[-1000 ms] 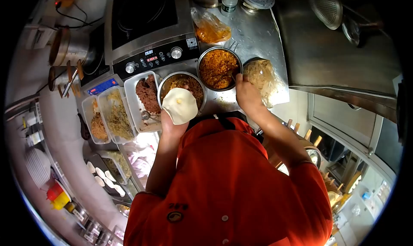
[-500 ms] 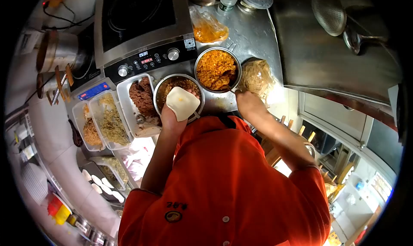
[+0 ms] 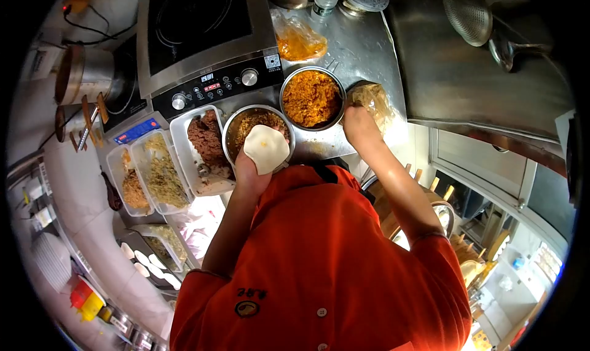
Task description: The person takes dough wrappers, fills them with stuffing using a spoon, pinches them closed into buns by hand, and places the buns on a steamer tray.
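Left hand (image 3: 251,174) half open, cupped under a round dough wrapper (image 3: 266,149) with a small orange spot at its middle; wrapper is above the near part of a metal bowl (image 3: 236,119) of brown filling; right hand (image 3: 361,128) has fingers curled in, just right of the pot of orange filling (image 3: 312,99), at the near side of a plastic bag (image 3: 373,102); can't tell how tightly closed or if holding anything.

Two knobs (image 3: 249,77), two round bowls (image 3: 337,113) of filling, three food tubs (image 3: 215,186) in a row, one held dough round (image 3: 266,150), one bottle (image 3: 326,0)
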The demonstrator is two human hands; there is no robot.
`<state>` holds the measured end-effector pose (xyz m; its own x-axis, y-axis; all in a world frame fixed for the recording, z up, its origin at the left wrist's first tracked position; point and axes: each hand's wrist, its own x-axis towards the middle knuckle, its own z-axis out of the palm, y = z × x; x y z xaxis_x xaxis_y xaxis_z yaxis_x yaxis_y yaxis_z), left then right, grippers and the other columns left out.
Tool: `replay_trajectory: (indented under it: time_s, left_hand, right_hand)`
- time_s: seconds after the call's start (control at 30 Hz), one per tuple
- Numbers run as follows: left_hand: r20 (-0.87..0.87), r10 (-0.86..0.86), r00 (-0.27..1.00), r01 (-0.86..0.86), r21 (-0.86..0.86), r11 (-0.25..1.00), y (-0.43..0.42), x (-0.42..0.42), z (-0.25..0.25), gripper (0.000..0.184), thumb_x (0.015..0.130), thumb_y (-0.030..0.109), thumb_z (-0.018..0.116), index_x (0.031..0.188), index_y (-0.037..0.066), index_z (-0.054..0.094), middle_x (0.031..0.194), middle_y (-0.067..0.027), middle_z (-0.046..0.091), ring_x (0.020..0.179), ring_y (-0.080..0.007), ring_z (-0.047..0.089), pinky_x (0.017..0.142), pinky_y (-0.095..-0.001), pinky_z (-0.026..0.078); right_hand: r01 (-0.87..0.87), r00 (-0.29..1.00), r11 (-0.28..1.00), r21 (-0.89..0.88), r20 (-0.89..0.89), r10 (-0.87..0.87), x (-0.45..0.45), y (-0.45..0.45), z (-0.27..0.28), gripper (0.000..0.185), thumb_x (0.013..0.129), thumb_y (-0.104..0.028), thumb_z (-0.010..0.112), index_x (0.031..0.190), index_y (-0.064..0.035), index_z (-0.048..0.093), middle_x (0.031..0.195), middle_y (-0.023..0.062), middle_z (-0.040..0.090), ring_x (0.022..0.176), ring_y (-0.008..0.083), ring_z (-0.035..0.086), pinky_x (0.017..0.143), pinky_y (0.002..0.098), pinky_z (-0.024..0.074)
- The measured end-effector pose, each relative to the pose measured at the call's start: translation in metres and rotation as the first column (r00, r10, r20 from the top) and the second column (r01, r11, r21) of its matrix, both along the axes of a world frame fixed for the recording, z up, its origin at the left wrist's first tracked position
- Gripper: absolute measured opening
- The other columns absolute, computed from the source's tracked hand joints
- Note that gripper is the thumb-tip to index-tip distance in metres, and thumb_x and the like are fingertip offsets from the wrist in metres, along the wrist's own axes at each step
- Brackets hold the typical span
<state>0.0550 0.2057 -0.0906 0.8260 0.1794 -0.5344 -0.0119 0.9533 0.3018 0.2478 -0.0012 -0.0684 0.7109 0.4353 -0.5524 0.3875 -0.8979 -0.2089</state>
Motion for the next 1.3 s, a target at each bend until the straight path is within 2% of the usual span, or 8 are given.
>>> replay_trajectory:
  time_s: [0.47,0.53,0.6,0.73,0.97,1.07,1.13,1.3]
  left_hand:
    - [0.014,-0.027,1.000,0.026,0.085,0.996,0.003,0.001,-0.004,0.040,0.105,0.028,0.039,0.129,0.002,0.056,0.124,-0.0182,0.063,0.110,-0.0348,0.063,0.102,-0.0497,0.050]
    - [0.020,-0.013,1.000,0.011,0.103,0.995,0.004,0.002,-0.011,0.039,0.104,0.029,0.040,0.128,0.002,0.056,0.123,-0.0180,0.063,0.110,-0.0339,0.063,0.102,-0.0487,0.050]
    - [0.024,-0.004,1.000,0.001,0.121,0.993,0.004,0.004,-0.015,0.039,0.104,0.029,0.041,0.128,0.002,0.056,0.122,-0.0178,0.063,0.110,-0.0330,0.063,0.102,-0.0477,0.050]
    - [0.097,0.044,0.994,-0.050,0.062,0.997,0.007,0.013,-0.045,0.038,0.104,0.031,0.042,0.124,0.004,0.058,0.118,-0.0152,0.065,0.110,-0.0308,0.064,0.100,-0.0451,0.051]
    - [0.367,-0.064,0.928,0.072,-0.007,0.997,-0.010,0.089,-0.065,0.038,0.096,0.038,0.065,0.122,0.010,0.062,0.116,-0.0061,0.069,0.102,-0.0243,0.068,0.089,-0.0421,0.058]
    - [0.208,-0.072,0.976,0.104,-0.147,0.984,-0.033,0.135,-0.052,0.035,0.100,0.036,0.056,0.120,0.009,0.063,0.116,-0.0072,0.069,0.104,-0.0257,0.068,0.092,-0.0453,0.056]
    - [0.089,-0.054,0.995,0.073,-0.227,0.971,-0.039,0.144,-0.034,0.034,0.102,0.034,0.051,0.119,0.008,0.064,0.115,-0.0083,0.069,0.105,-0.0270,0.067,0.094,-0.0472,0.055]
    - [0.120,0.038,0.992,-0.007,-0.247,0.969,-0.035,0.148,-0.008,0.036,0.101,0.030,0.043,0.117,0.006,0.065,0.114,-0.0122,0.068,0.107,-0.0311,0.064,0.095,-0.0480,0.052]
  right_hand:
    - [0.157,0.980,0.945,0.288,-0.167,-0.112,-0.001,-0.001,-0.045,0.032,0.094,-0.017,0.058,0.105,0.0103,0.069,0.108,0.0309,0.068,0.099,0.0443,0.068,0.089,0.0443,0.0553]
    - [0.187,0.956,0.934,0.303,-0.274,-0.103,0.008,-0.008,-0.050,0.025,0.097,-0.018,0.061,0.109,0.0024,0.070,0.085,0.0138,0.072,0.069,0.0283,0.068,0.062,0.0378,0.0523]
    - [0.644,0.542,0.755,0.122,-0.769,-0.338,0.017,-0.017,-0.041,0.022,0.100,-0.012,0.057,0.109,0.0025,0.069,0.069,0.0023,0.058,0.052,0.0111,0.048,0.045,0.0279,0.0356]
    - [0.809,0.379,0.579,0.105,-0.846,-0.375,0.008,-0.026,-0.025,0.020,0.102,-0.008,0.053,0.109,0.0029,0.068,0.066,-0.0040,0.045,0.050,0.0036,0.032,0.041,0.0228,0.0228]
    - [0.643,0.756,0.577,0.504,-0.538,-0.372,-0.026,-0.023,0.060,0.027,0.102,-0.007,0.052,0.120,0.0029,0.069,0.072,-0.0018,0.053,0.056,0.0056,0.045,0.050,0.0232,0.0387]
    - [0.033,0.941,0.615,0.788,0.182,-0.284,-0.053,-0.009,0.053,0.029,0.096,-0.001,0.055,0.121,0.0051,0.067,0.081,0.0223,0.065,0.062,0.0295,0.065,0.063,0.0420,0.0547]
    - [-0.016,0.948,0.774,0.633,0.256,-0.190,-0.058,-0.006,0.052,0.037,0.091,0.005,0.057,0.127,0.0038,0.063,0.097,0.0280,0.063,0.078,0.0425,0.066,0.070,0.0467,0.0567]
    - [0.082,0.929,0.578,0.812,0.148,-0.340,-0.071,-0.006,0.077,0.032,0.096,0.000,0.056,0.126,0.0022,0.064,0.081,0.0162,0.061,0.073,0.0344,0.065,0.063,0.0400,0.0537]
